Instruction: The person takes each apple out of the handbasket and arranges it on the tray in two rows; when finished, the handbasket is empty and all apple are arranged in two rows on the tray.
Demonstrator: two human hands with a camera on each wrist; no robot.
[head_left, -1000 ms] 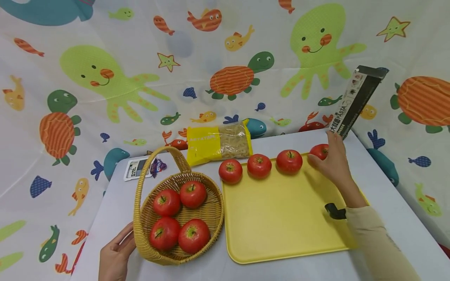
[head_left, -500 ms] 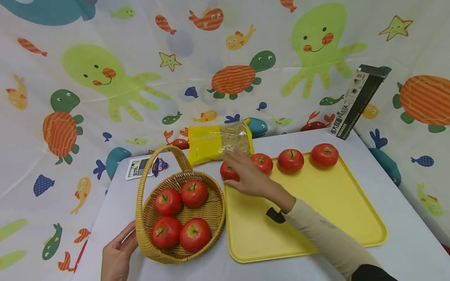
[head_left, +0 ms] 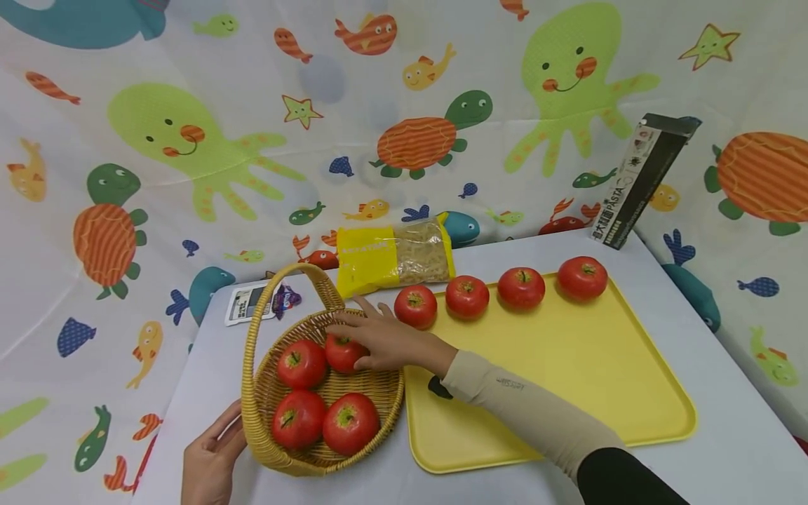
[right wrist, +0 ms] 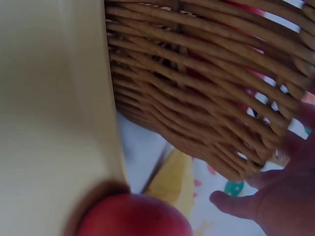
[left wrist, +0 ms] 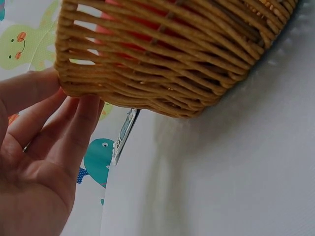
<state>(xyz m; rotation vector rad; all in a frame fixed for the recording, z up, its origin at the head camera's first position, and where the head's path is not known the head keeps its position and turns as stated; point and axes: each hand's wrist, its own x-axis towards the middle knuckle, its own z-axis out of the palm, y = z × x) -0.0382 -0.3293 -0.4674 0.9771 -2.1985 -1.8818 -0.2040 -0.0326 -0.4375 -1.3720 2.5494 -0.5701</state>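
- The right hand (head_left: 385,340) is reaching into the basket (head_left: 261,421) at lower centre-left, its fingers spread and lying on the rear right tomato (head_left: 341,353); a closed grip is not showing.
- The left hand (head_left: 205,459), fingers straight, is pressing against the basket's outer wall at lower left.
- The basket is holding four tomatoes.
- The yellow tray (head_left: 543,379) is carrying four tomatoes (head_left: 467,296) lined along its far edge.
- The black box (head_left: 637,182) at upper right is reading "PASTA".

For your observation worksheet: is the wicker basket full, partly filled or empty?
Partly filled: the wicker basket holds four apples with weave showing between them, and the right hand touches one.
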